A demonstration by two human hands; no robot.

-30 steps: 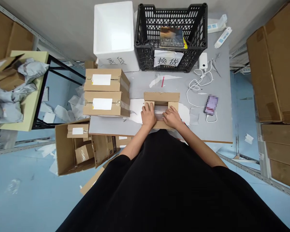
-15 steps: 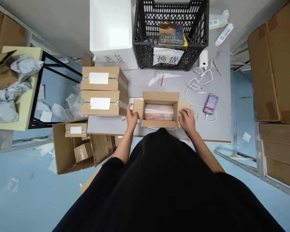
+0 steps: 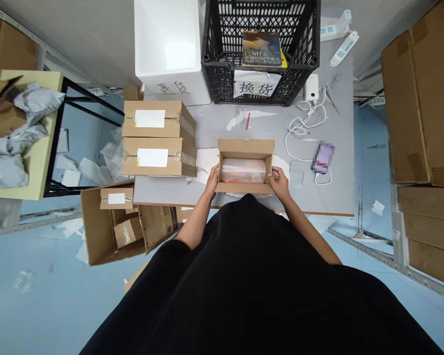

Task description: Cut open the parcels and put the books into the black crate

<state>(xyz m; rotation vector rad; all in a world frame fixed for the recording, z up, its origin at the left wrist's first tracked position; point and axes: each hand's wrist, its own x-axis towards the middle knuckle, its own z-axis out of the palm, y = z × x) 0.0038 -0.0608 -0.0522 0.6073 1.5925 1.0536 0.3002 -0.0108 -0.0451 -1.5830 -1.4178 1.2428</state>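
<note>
An open cardboard box point(image 3: 245, 148) stands at the near edge of the grey table point(image 3: 222, 128), with a plastic-wrapped pack point(image 3: 243, 170) lying inside it. The pack has a pinkish tint and a red strip along its lower edge. My left hand point(image 3: 211, 181) presses against the box's left wall, and my right hand point(image 3: 280, 182) holds its right wall. Both hands grip the box from the sides. The side flaps are hidden from this angle.
Two taped cartons with white labels point(image 3: 159, 140) stand left of the box. Behind it are a white foam box point(image 3: 166, 49) and a black plastic crate point(image 3: 261, 49) holding a book. A power bank point(image 3: 311, 87), white cable and blurred phone point(image 3: 323, 158) lie right. An open carton point(image 3: 113, 227) sits below the table.
My hands have moved from the top of the box to its sides. The flaps that covered the pack have opened, and the wrapped pack now shows. The box has shifted slightly toward me.
</note>
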